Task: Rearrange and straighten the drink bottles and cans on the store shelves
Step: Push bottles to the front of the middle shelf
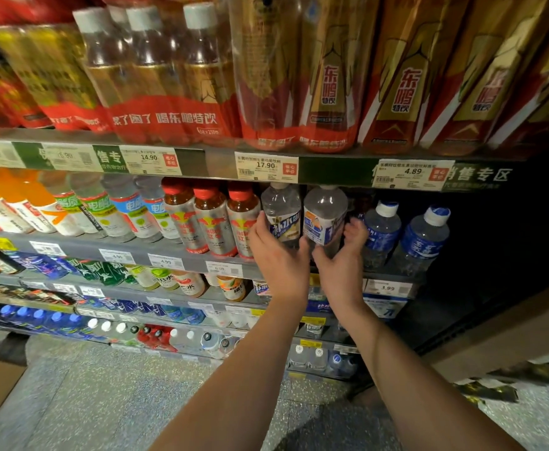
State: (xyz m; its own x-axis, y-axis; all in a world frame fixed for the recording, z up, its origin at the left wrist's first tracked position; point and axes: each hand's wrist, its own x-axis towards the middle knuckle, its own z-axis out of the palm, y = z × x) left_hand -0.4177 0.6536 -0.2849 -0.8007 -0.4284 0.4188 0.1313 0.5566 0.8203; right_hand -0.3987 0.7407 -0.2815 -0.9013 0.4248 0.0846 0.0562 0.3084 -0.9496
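Two hands: both reach to the second shelf (201, 255), each on a clear bottle at its front edge.
Left hand (278, 255): fingers curled round the left clear bottle (281, 213), which stands upright.
Right hand (341, 258): thumb and fingers clasp the right clear bottle (323, 216), just beside the first.
Neighbours: red-capped bottles (213, 216) to the left, blue-label bottles (403, 236) to the right.
Top shelf: large gold-red bottles (397, 76) above price tags (266, 166).

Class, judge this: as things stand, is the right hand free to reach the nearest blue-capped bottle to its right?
Probably not yet: the right hand grips a clear bottle. The blue-capped bottle stands unobstructed beside it.
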